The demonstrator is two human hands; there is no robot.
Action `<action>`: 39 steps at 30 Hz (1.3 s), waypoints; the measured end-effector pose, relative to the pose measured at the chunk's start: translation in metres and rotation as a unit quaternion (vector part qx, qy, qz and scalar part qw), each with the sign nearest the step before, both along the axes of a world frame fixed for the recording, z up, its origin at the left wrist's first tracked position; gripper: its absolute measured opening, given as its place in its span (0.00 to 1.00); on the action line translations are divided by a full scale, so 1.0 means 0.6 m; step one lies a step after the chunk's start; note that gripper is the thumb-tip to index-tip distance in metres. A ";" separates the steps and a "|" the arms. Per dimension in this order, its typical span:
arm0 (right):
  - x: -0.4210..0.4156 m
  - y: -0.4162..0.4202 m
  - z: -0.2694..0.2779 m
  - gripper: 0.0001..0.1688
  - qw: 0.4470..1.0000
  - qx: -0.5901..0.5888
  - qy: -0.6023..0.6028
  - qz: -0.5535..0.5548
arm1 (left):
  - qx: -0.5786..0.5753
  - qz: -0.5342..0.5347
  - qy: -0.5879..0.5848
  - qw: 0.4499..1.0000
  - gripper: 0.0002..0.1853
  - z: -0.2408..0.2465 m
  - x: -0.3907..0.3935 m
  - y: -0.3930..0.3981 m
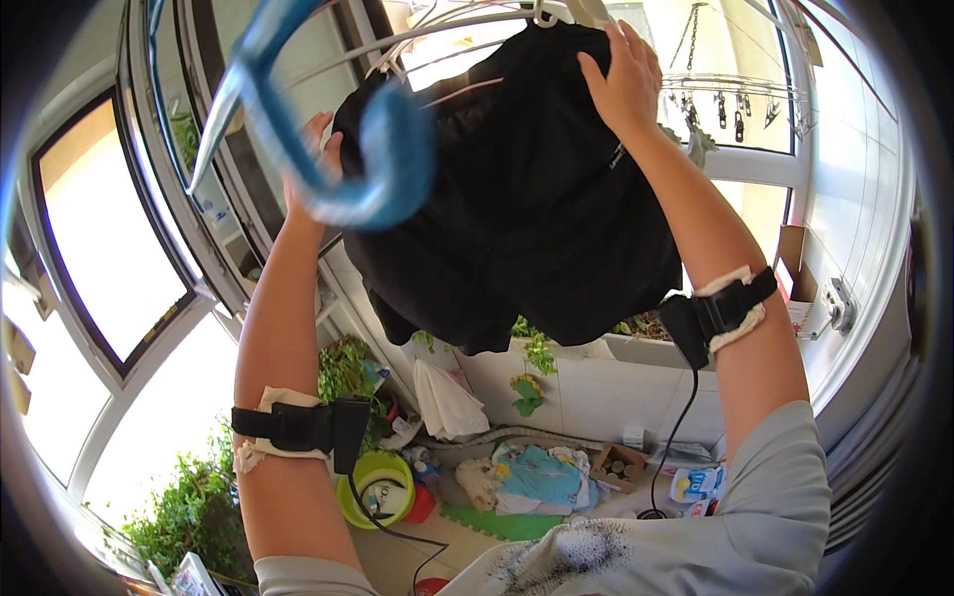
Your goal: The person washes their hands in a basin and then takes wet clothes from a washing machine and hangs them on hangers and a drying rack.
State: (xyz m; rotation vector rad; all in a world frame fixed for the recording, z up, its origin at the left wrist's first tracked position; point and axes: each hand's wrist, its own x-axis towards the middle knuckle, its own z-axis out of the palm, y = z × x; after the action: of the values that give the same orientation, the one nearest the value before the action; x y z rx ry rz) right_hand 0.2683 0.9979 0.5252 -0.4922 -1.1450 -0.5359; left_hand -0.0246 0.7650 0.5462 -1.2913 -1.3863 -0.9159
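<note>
Black shorts (514, 201) hang at the top centre, their waistband up near a white hanger hook (545, 13). My left hand (317, 153) is at the left edge of the waist, partly hidden by the cloth and a blurred blue plastic hanger (328, 186) close to the camera. At the upper right of the shorts, my right hand (624, 82) touches the fabric, fingers pointing up. How firmly either hand grips the cloth cannot be told.
A clip hanger with several black pegs (738, 115) hangs by the right window. Below are leafy plants (190, 499), a lime-green basin (406, 465), a white cloth (447, 402), a patterned blue cloth (536, 477) and a small box (618, 468). Sliding window frames (223, 223) stand at left.
</note>
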 end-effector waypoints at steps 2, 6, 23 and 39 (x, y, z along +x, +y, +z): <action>0.015 0.046 0.022 0.35 0.998 -0.024 -0.028 -0.060 | 0.034 -0.043 0.013 0.998 0.18 0.007 -0.020 0.067; 0.009 0.032 0.058 0.31 0.983 -0.103 -0.139 0.054 | 0.014 -0.002 -0.025 1.000 0.20 0.045 -0.033 0.103; 0.015 0.042 0.087 0.22 0.898 -0.283 0.070 0.330 | 0.065 -0.036 -0.211 0.975 0.16 0.087 -0.004 0.112; 0.006 -0.020 0.048 0.27 0.964 -0.189 -0.125 0.135 | 0.130 -0.027 -0.147 0.980 0.13 0.032 -0.046 0.084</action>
State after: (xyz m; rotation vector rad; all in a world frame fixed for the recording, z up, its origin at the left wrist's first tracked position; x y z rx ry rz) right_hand 0.2720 0.9861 0.5541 -0.5944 -1.5431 -0.1395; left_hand -0.0521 0.8156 0.5653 -1.0284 -1.4021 -1.3199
